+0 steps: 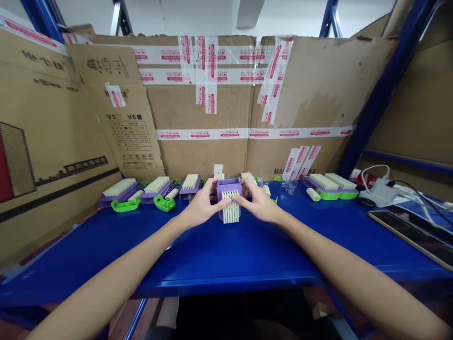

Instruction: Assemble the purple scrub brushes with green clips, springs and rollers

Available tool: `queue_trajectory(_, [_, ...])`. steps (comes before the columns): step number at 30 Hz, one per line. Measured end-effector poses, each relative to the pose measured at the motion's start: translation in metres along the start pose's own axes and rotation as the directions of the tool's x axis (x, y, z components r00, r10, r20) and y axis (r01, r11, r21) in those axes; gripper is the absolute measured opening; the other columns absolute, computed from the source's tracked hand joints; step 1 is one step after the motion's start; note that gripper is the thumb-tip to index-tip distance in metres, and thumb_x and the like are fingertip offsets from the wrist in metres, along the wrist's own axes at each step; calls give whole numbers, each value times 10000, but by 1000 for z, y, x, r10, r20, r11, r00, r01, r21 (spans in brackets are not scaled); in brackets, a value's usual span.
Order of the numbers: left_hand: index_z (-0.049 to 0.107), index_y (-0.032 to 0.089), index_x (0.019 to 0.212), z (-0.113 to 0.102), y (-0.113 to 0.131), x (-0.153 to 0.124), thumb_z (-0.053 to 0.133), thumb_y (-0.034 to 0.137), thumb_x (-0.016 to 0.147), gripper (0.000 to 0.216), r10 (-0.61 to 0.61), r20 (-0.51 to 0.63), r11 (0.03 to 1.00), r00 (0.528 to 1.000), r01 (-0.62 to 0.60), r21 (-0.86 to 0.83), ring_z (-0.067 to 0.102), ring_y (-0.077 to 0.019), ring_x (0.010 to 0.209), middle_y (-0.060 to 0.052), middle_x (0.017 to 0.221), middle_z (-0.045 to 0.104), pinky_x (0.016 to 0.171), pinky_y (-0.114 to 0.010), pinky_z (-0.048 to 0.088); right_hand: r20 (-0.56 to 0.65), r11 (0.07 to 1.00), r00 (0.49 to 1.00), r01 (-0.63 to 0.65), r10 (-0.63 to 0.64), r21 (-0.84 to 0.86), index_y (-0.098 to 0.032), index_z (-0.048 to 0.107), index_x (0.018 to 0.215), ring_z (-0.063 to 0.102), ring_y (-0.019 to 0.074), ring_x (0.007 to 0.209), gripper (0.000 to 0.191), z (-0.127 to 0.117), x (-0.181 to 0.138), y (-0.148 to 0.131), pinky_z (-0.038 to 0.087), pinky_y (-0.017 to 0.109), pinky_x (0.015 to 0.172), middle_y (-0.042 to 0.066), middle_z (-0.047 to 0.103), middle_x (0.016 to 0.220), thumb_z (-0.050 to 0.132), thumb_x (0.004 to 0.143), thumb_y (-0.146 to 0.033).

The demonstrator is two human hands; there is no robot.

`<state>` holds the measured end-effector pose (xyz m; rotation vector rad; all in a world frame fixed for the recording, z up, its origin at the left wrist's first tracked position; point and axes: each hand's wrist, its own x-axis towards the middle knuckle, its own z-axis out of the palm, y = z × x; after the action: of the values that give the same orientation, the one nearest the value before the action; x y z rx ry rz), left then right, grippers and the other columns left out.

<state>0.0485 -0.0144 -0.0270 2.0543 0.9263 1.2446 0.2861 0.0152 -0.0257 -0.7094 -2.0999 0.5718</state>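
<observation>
A purple brush head with pale bristles [230, 210] is held up over the blue table, bristles toward me. My left hand [203, 204] grips its left side, and my right hand [260, 200] grips the right; both thumbs press on the bristles. An open-looking purple frame [229, 183] forms its upper end. Behind my hands stand more brushes, partly hidden by my fingers. Left of them lie a purple brush [190, 182], another brush [157, 185] and a third brush [120, 188], with a green handle [164, 203] and a second green handle [125, 205] in front.
The blue table [226, 264] ends in a front edge near me. Cardboard walls [201, 151] close off the back and left. At right are green-based brushes [329, 193], a white roller [313, 194], a white charger with cables [378, 191] and a phone [414, 236].
</observation>
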Motion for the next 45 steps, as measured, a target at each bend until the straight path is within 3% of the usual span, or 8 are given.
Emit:
queue_trajectory(9, [480,207,1367,0,2,-2,733,514,992,546,-9,16,1000,1000,9,14,699,-339,1319,-177,1423,694,1087,-521,598,26,1000,999,-24,24,19,-229,548,1360,709,267,957,543,-1,0,1,587,457,841,102,761,1145,660,1005,-625])
queue_trajectory(17, [483,218,1399,0,-3,-3,715,560,1006,570,1,-11,999,1000,-1,37,694,-338,1316,-155,1415,694,1083,-494,596,38,999,999,-11,12,-30,-217,543,1373,660,229,758,600,-1,0,-2,553,409,680,23,693,877,700,973,-636])
queue_trajectory(26, [495,220,1385,1,1,-4,743,539,994,562,-2,-38,996,999,6,84,718,-324,1238,-132,1340,712,1050,-485,602,60,1000,998,-26,25,5,-207,539,1376,681,232,833,613,-2,-1,-9,596,421,739,66,737,1006,732,953,-607])
queue_trajectory(45, [467,218,1410,-4,3,-2,778,530,953,634,-21,13,994,1000,19,104,727,-322,1242,-136,1374,696,1067,-502,621,131,999,991,-22,16,48,-168,500,1420,680,226,859,783,-3,1,0,599,405,765,45,709,990,905,835,-494])
